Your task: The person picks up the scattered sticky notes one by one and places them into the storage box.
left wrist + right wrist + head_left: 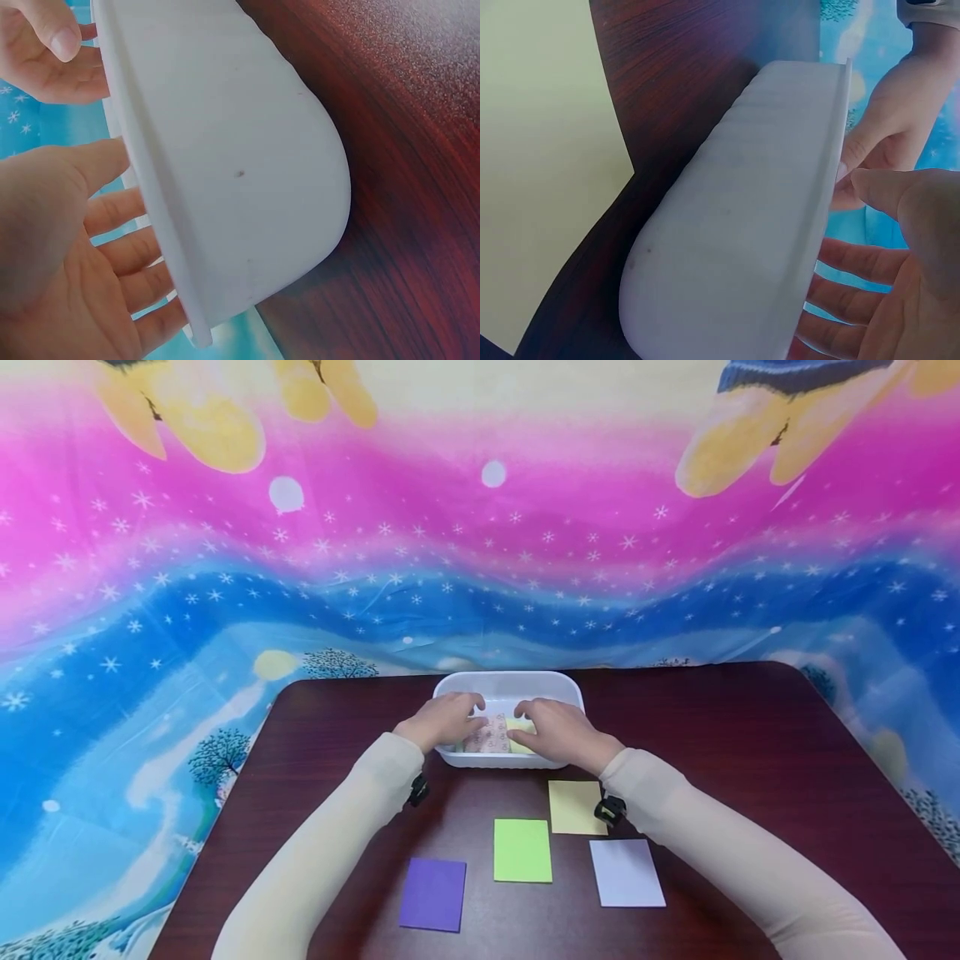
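A white plastic basin (510, 761) stands near the far edge of the table. Inside it lie a pinkish patterned paper square (491, 735) and, to its right, a yellow paper square (517, 747) partly hidden by my right hand. My left hand (441, 722) reaches over the basin's left part, fingers spread and lightly bent, thumb beside the patterned square. Over the right part is my right hand (562, 732), thumb and fingers apart above the yellow square. Both wrist views show fingers dipping behind the basin's wall (240, 202), where the fingertips are hidden.
On the dark wood table (337, 827) in front of the basin lie purple (432, 895), lime green (522, 851), pale yellow (573, 807) and whitish (627, 873) paper squares. A printed cloth (480, 527) hangs behind the table.
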### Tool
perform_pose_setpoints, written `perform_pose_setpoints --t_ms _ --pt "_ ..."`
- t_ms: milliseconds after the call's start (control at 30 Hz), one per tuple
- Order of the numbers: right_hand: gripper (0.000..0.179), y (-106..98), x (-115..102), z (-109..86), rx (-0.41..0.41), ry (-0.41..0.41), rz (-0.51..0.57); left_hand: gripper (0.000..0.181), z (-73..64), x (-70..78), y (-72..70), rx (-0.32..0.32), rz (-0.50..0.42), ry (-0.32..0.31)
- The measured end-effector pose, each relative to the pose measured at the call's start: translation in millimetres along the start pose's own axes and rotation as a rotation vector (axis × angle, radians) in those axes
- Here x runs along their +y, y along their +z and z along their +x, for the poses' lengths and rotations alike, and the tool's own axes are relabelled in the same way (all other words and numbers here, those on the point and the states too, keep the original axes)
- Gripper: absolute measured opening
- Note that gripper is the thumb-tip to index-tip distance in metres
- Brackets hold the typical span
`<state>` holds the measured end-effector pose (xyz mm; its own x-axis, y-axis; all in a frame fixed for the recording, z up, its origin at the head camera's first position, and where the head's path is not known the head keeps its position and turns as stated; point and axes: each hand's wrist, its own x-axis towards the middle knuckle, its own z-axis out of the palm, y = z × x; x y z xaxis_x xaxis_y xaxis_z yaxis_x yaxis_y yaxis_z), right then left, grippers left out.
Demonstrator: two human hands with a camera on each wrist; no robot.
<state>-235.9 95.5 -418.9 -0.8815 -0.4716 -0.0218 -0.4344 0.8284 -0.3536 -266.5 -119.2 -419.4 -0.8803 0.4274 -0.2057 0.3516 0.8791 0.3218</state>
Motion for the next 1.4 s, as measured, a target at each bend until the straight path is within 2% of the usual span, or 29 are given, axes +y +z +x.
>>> perform_pose_setpoints --t_ms 567,967,1400 --pt "0.047 -7 -7 -12.2 0.043 -0.017 -0.014 0.039 -10.8 8.1 -3.5 0.025 0.033 0.033" --pt "0.046 -11 -9 -20.6 0.069 -0.034 -0.009 0.039 -21.1 17.6 -7.4 0.058 0.036 0.084" --pt "0.046 -19 -7 -33.4 0.109 -0.064 -0.028 0.038 -28.3 31.7 -9.3 0.085 0.025 0.173"
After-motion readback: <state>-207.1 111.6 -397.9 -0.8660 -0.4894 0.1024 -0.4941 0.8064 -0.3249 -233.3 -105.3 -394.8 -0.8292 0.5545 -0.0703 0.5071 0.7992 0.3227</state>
